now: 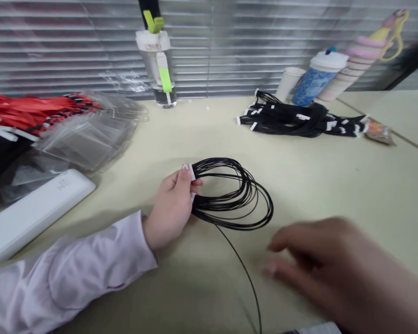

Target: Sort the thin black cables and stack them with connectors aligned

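My left hand (pixel 172 204) is closed around a looped bundle of thin black wires (pixel 242 195), gripping it at the white ends between thumb and fingers. The loops spread out to the right, just above the table. One loose black wire (pixel 245 269) trails from under the bundle toward the bottom edge of the view. Blurred by motion, my right hand (pixel 320 260) hovers to the lower right, apart from the wires. A gap shows between its thumb and forefinger, and nothing is visible in it.
At the back right lies a pile of black wire bundles (pixel 299 118) beside a small packet (pixel 379 132). Cups, including a blue one (pixel 315 81), and a clear bottle (pixel 158 69) stand along the blinds. Plastic bags (pixel 94 139), red wires (pixel 28 109) and a white device (pixel 38 213) occupy the left.
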The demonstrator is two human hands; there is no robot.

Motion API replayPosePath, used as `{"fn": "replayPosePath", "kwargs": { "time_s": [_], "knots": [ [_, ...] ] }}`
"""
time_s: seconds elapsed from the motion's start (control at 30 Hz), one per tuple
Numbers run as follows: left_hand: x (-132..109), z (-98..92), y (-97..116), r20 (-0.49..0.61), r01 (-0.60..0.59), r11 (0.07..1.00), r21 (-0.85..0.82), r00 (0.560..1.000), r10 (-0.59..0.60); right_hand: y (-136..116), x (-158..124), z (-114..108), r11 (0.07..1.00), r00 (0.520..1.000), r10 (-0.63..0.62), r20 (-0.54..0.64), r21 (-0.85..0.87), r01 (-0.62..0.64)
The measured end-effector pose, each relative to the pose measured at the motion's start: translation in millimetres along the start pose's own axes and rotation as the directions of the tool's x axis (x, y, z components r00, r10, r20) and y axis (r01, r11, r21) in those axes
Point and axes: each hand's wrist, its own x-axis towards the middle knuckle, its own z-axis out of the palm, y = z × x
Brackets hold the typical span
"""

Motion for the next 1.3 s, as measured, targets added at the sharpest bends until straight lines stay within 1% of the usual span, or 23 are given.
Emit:
{"fn": "replayPosePath", "kwargs": {
  "time_s": [0.03, 0.07, 0.13, 0.2, 0.23, 0.27, 0.3, 0.33, 0.37, 0.4, 0.43, 0.47, 0.5, 0.53, 0.57, 0.63, 0.67, 0.73, 0.8, 0.9, 1.0, 1.17, 1.3],
  "knots": [
    [0.8, -0.2, -0.7, -0.004, 0.004, 1.000, -0.009, 1.000, -0.004, -5.4, -4.1, 9.2, 0.999, 0.998, -0.014, 0.057, -0.039, 0.016],
    [0.7, -0.4, -0.7, -0.007, 0.001, 1.000, -0.007, 1.000, -0.001, -9.2, -6.6, 17.7, 0.995, 0.997, -0.009, 0.075, -0.094, 0.016],
    [-1.2, -0.9, 0.4, -0.005, -0.008, 1.000, 0.019, 1.000, 0.008, -9.5, -7.9, 26.5, 0.977, 1.000, 0.006, 0.027, -0.212, 0.000],
    [-4.1, -1.5, 1.3, 0.000, -0.019, 0.999, 0.048, 1.000, 0.019, 0.6, -7.7, 19.9, 0.930, 0.989, 0.076, -0.125, -0.348, -0.116],
    [-5.4, -1.9, 1.5, 0.005, -0.024, 0.998, 0.056, 1.000, 0.024, 8.2, -7.9, 11.7, 0.891, 0.969, 0.129, -0.212, -0.403, -0.207],
    [-6.5, -2.3, 1.4, 0.015, -0.025, 0.998, 0.059, 1.000, 0.024, 16.2, -8.4, 1.7, 0.866, 0.932, 0.176, -0.316, -0.401, -0.299],
    [-7.2, -2.6, 1.3, 0.028, -0.024, 0.998, 0.061, 0.999, 0.022, 23.6, -9.0, -8.8, 0.863, 0.882, 0.220, -0.417, -0.339, -0.375],
    [-7.8, -2.7, 1.3, 0.046, -0.022, 0.998, 0.063, 0.999, 0.019, 29.5, -9.2, -18.9, 0.886, 0.815, 0.274, -0.510, -0.197, -0.421],
    [-8.3, -2.7, 1.6, 0.064, -0.019, 0.997, 0.071, 0.998, 0.014, 33.3, -8.8, -27.5, 0.918, 0.762, 0.321, -0.562, -0.014, -0.397],
    [-8.8, -2.6, 2.3, 0.081, -0.018, 0.996, 0.083, 0.997, 0.011, 34.7, -7.3, -34.3, 0.930, 0.732, 0.364, -0.576, 0.188, -0.315],
    [-9.4, -2.5, 3.4, 0.094, -0.020, 0.995, 0.099, 0.996, 0.011, 34.0, -4.6, -39.0, 0.908, 0.724, 0.389, -0.570, 0.372, -0.194],
    [-10.2, -2.4, 4.9, 0.106, -0.027, 0.993, 0.118, 0.994, 0.015, 31.3, -0.5, -42.0, 0.856, 0.733, 0.393, -0.555, 0.513, -0.071],
    [-11.2, -2.3, 6.8, 0.114, -0.035, 0.990, 0.137, 0.993, 0.020, 27.4, 4.9, -43.3, 0.793, 0.749, 0.385, -0.540, 0.608, 0.031],
    [-12.3, -2.3, 8.9, 0.121, -0.040, 0.987, 0.154, 0.992, 0.021, 22.8, 11.5, -43.5, 0.743, 0.768, 0.367, -0.524, 0.662, 0.096],
    [-13.5, -2.4, 10.9, 0.124, -0.039, 0.985, 0.170, 0.992, 0.018, 18.2, 18.9, -42.9, 0.709, 0.797, 0.346, -0.494, 0.695, 0.123],
    [-15.9, -2.5, 14.4, 0.128, -0.035, 0.980, 0.198, 0.992, 0.009, 10.6, 34.9, -40.2, 0.695, 0.888, 0.261, -0.378, 0.712, 0.099],
    [-16.8, -2.6, 15.6, 0.132, -0.035, 0.977, 0.211, 0.991, 0.007, 8.1, 42.8, -38.3, 0.717, 0.933, 0.205, -0.297, 0.694, 0.063],
    [-17.9, -2.4, 16.7, 0.150, -0.052, 0.972, 0.229, 0.988, 0.018, 5.9, 56.7, -33.5, 0.814, 0.980, 0.111, -0.165, 0.580, 0.006],
    [-18.1, -2.1, 16.5, 0.167, -0.076, 0.970, 0.233, 0.985, 0.037, 6.4, 66.5, -27.2, 0.914, 0.992, 0.067, -0.106, 0.406, -0.018],
    [-17.6, -1.9, 15.4, 0.182, -0.092, 0.970, 0.223, 0.982, 0.051, 10.2, 72.4, -16.3, 0.975, 0.994, 0.034, -0.107, 0.223, -0.009],
    [-17.3, -2.2, 14.1, 0.218, -0.120, 0.968, 0.219, 0.973, 0.072, 14.0, 71.8, -8.5, 0.980, 0.995, -0.010, -0.097, 0.195, 0.029],
    [-19.2, -3.3, 12.7, 0.261, -0.205, 0.942, 0.266, 0.956, 0.134, 15.0, 72.5, -7.5, 0.969, 0.988, -0.157, -0.008, 0.192, 0.155],
    [-21.4, -3.4, 13.0, 0.280, -0.250, 0.923, 0.294, 0.945, 0.166, 14.9, 75.0, -8.1, 0.975, 0.989, -0.150, 0.012, 0.166, 0.146]
  ]
}}
